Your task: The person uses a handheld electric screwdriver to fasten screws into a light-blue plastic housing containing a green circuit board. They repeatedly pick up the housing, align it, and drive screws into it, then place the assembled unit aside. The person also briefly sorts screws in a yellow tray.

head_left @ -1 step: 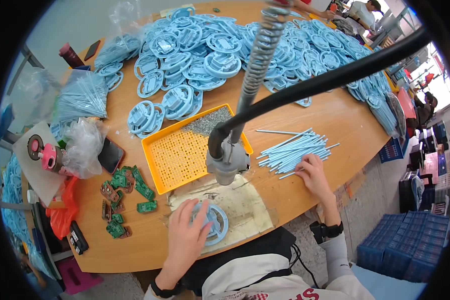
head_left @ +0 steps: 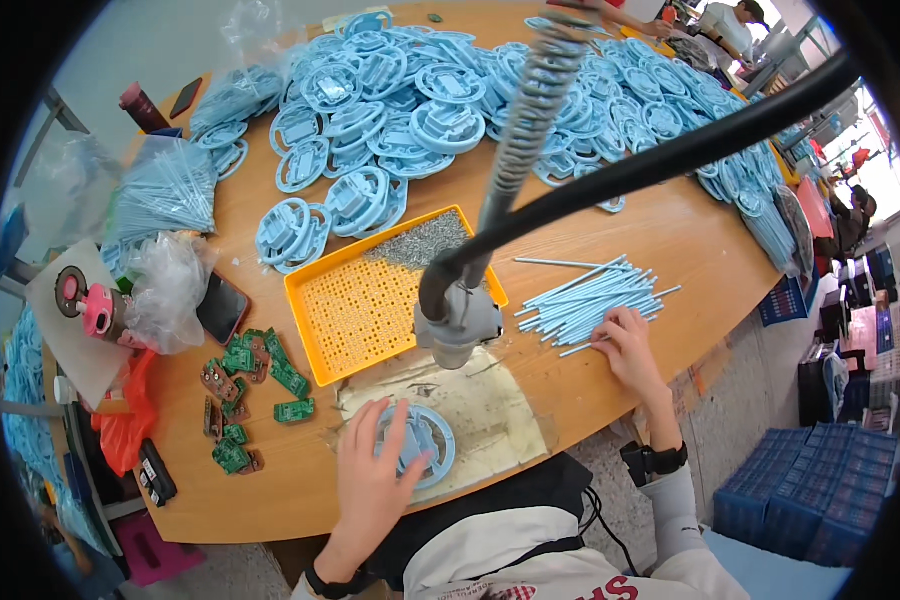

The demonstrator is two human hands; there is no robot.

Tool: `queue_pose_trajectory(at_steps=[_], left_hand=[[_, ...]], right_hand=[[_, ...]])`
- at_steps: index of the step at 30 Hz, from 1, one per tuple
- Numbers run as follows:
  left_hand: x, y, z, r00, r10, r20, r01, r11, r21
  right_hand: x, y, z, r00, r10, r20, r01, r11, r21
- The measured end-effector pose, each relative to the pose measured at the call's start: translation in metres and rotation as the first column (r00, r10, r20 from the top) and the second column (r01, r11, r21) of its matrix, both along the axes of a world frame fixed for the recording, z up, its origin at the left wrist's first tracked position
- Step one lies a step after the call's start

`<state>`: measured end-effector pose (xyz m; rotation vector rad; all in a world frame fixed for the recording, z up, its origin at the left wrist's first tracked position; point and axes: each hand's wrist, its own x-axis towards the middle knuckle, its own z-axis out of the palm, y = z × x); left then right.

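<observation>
My left hand (head_left: 372, 485) lies with its fingers spread over the left side of a light-blue plastic ring part (head_left: 443, 447). That part rests flat on a worn, pale mat (head_left: 505, 415) at the table's near edge. My right hand (head_left: 632, 358) is at the near right side of a loose bundle of thin light-blue rods (head_left: 580, 302). Its thumb and fingertips close on the end of one rod, which still lies with the others. Above the mat hangs the grey head of a powered screwdriver (head_left: 460, 330), with a spring and a black cable.
A yellow tray (head_left: 318, 375) of small screws stands beyond the mat. Green circuit boards (head_left: 290, 378) and a phone (head_left: 223, 308) lie left. Many blue ring parts (head_left: 370, 120) are heaped at the back. Bagged rods (head_left: 165, 190) are at far left; other people work at far right.
My left hand has shifted slightly left on the ring part, and its fingers are spread wider. My right hand stays at the rods.
</observation>
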<state>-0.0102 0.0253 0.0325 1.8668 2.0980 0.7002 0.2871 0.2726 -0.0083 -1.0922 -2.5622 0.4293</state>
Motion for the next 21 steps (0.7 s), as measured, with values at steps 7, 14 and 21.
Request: queue_pose_trajectory(at_steps=[7, 14, 21], left_hand=[[0.025, -0.02, -0.022, 0.99, 0.125, 0.066, -0.124, 0.992, -0.011], [0.022, -0.021, -0.046, 0.976, 0.171, 0.132, -0.175, 0.984, 0.022], [0.024, -0.023, -0.048, 0.938, 0.186, 0.291, -0.243, 0.954, 0.174]], right_hand=[[-0.026, -0.022, 0.012, 0.981, 0.033, -0.191, -0.045, 0.997, -0.059], [-0.086, -0.083, 0.035, 0.932, 0.339, -0.127, -0.357, 0.917, -0.179], [-0.101, -0.106, 0.007, 0.857, 0.453, -0.247, -0.509, 0.82, -0.261]])
